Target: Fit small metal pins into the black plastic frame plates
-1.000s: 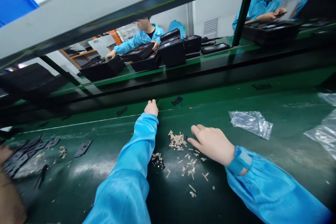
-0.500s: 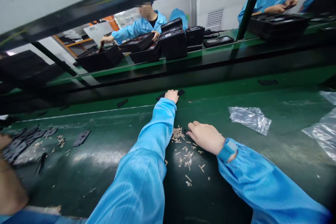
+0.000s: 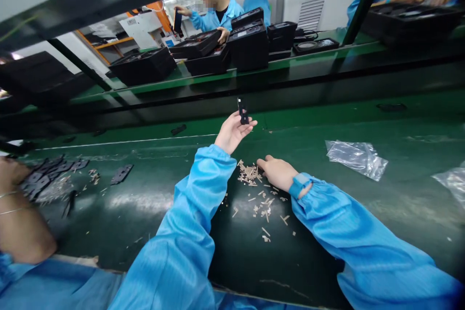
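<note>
My left hand [image 3: 234, 131] is raised over the far side of the green work surface [image 3: 152, 242]. Its thumb and fingers grip a small black plastic part [image 3: 243, 111], held upright with a small white spot near its top. Lower and to the right, my right hand [image 3: 279, 172] rests palm down at the edge of a pile of small beige pieces [image 3: 249, 173]. The fingers of that hand are curled together, and whatever lies between the tips is too small to make out. More beige pieces [image 3: 267, 208] lie scattered below the pile.
Clear plastic bags [image 3: 358, 159] lie to the right. Left, a co-worker's arm [image 3: 22, 213] reaches beside a heap of black plastic parts [image 3: 47, 174]; a single one [image 3: 121, 174] lies apart. Behind a raised ledge stand black trays [image 3: 249, 48], with other people beyond.
My left hand has come up off the far surface with the black plastic part in its fingers. My right hand has shifted slightly against the pile. The view has tilted a little.
</note>
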Demonstrator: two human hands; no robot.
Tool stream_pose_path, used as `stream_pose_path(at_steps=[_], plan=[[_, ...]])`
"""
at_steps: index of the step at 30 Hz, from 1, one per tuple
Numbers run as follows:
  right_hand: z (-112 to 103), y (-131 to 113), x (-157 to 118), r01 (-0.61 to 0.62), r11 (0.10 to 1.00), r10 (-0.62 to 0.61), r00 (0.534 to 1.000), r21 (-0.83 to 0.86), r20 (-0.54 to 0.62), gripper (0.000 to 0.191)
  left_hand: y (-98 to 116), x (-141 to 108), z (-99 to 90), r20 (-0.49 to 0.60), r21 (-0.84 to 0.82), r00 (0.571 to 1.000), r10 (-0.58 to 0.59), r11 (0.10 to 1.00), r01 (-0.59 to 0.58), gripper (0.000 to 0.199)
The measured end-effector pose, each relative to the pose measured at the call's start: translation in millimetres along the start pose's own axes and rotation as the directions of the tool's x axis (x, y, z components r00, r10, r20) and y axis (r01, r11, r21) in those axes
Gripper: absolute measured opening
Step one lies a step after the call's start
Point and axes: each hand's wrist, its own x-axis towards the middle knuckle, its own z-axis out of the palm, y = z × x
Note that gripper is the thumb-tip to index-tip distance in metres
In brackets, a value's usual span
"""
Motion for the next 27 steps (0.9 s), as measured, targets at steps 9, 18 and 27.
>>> stream_pose_path(at_steps=[9, 18, 27], plan=[[-22, 13, -28, 0.099, 0.95, -0.025, 0.969, 0.295, -0.244, 0.012, -12, -42, 8.2, 0.062, -0.154, 0.995, -0.081, 0.984, 0.089, 0.046], [-38, 21, -52, 0.562, 0.531, 0.136, 0.682, 0.634, -0.718, 0.006, -6, -70, 44.5, 0.203, 0.198, 0.971, -0.129, 0.976, 0.089, 0.011], [-43, 18, -55, 0.632, 0.638, -0.082, 0.622, 0.439, -0.778, 0.011, 1, -83, 55.0, 0.245, -0.004, 0.934, -0.261, 0.963, 0.27, 0.024]])
